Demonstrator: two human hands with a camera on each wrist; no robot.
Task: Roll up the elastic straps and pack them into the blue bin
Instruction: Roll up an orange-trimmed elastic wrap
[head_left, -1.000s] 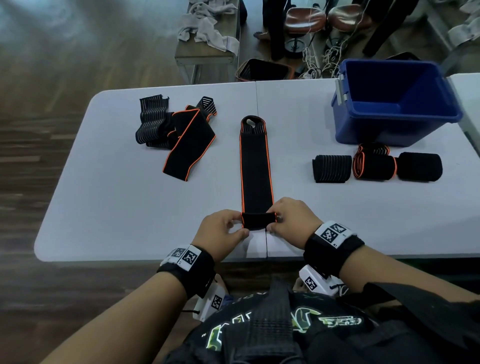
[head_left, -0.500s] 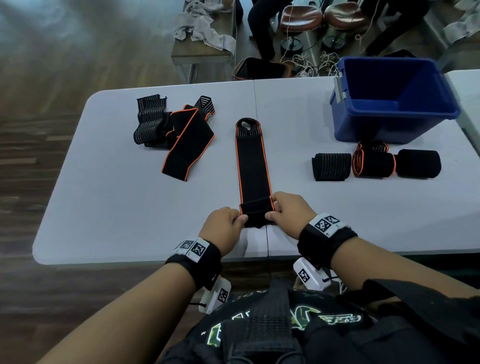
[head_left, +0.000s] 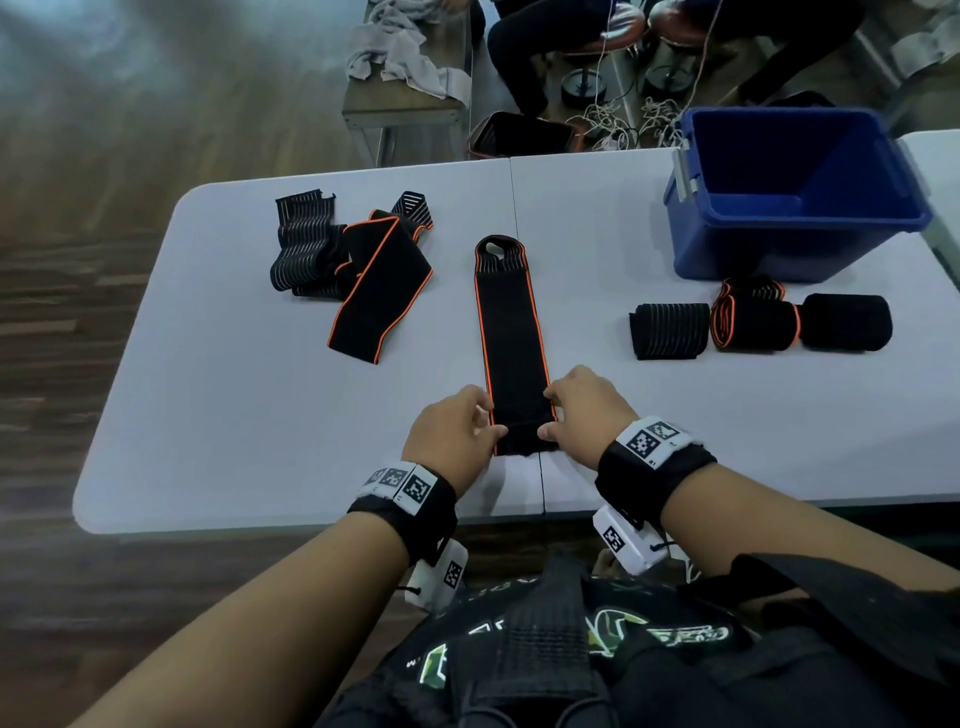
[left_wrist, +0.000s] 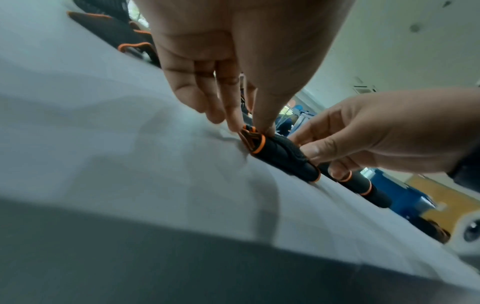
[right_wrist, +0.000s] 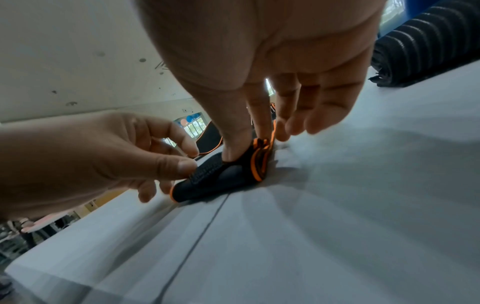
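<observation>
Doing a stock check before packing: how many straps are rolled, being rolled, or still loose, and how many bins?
Rolled straps: 3
Strap being rolled: 1
Loose straps: at least 2, tangled
Blue bin: 1
Total: 7

A white folding table with a seam down its middle stands on a dark wooden floor. Behind the table there is a small wooden bench with grey cloths lying on it. Two stools with brown round seats stand near a tangle of white cables on the floor. In the wrist views, a pale ceiling is visible, and far windows give daylight. A second white table is at the right edge.
</observation>
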